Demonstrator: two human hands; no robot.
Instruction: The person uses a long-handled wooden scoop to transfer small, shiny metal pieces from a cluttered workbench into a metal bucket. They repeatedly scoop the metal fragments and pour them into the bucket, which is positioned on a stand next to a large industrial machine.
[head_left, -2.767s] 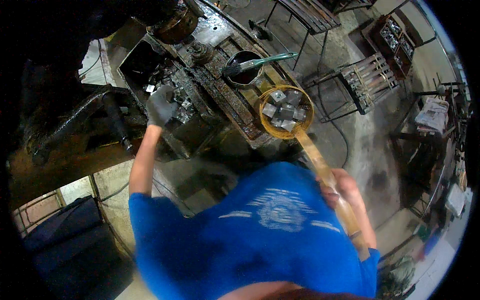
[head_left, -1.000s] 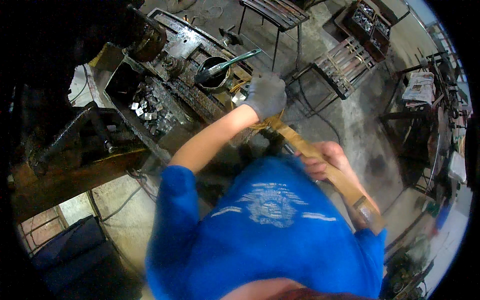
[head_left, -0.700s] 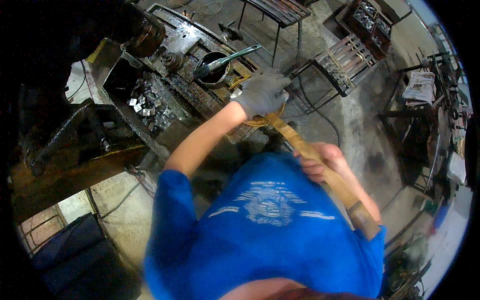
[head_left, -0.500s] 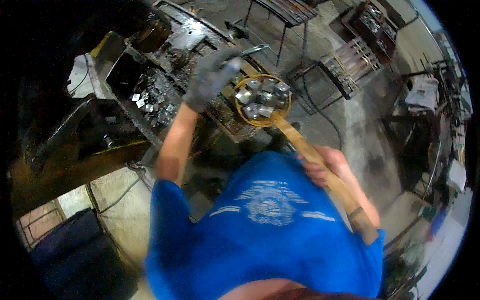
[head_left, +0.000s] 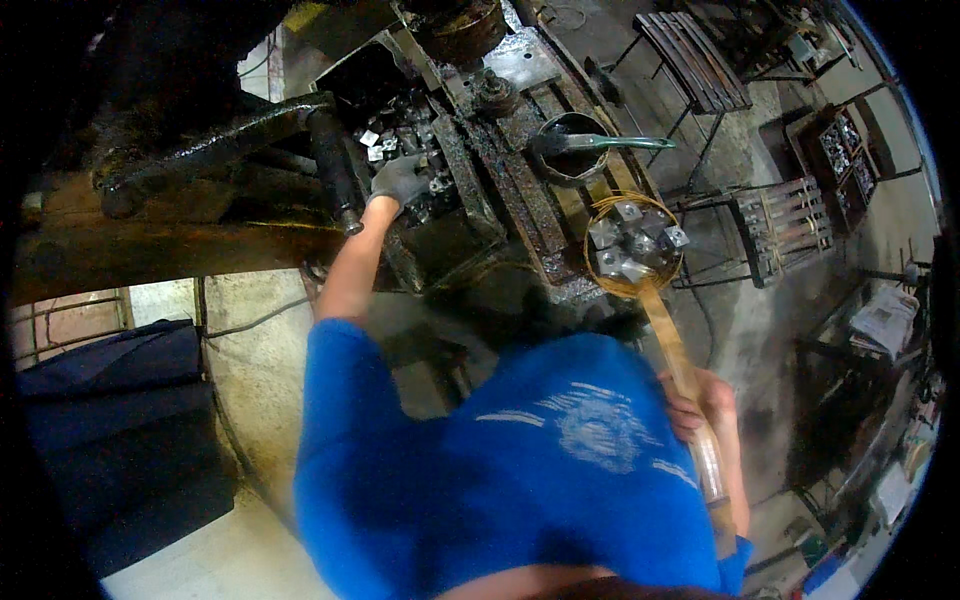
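Observation:
My left hand (head_left: 402, 180), in a grey glove, reaches down among small metal blocks (head_left: 408, 132) in a dark metal bin. Its fingers look stretched over the pieces; the tips blend into the dark metal. My bare right hand (head_left: 698, 402) is wrapped round a long, flat wooden handle (head_left: 672, 345). At the far end of that handle, a round yellow wire-rimmed basket (head_left: 598, 278) holds several shiny metal blocks (head_left: 640, 240). It sits at the front end of the greasy machine table (head_left: 548, 215).
Beyond the basket a green-handled tool (head_left: 625, 143) lies across a round dark pot (head_left: 572, 172). A black machine lever (head_left: 332, 165) stands close to my left wrist. Slatted metal racks (head_left: 785, 225) are to the right, and a dark cloth (head_left: 120, 420) hangs at lower left.
My left hand has left the green-handled tool, which now rests across the pot, and moved left into the bin. My right hand still grips the wooden handle. The view has shifted left.

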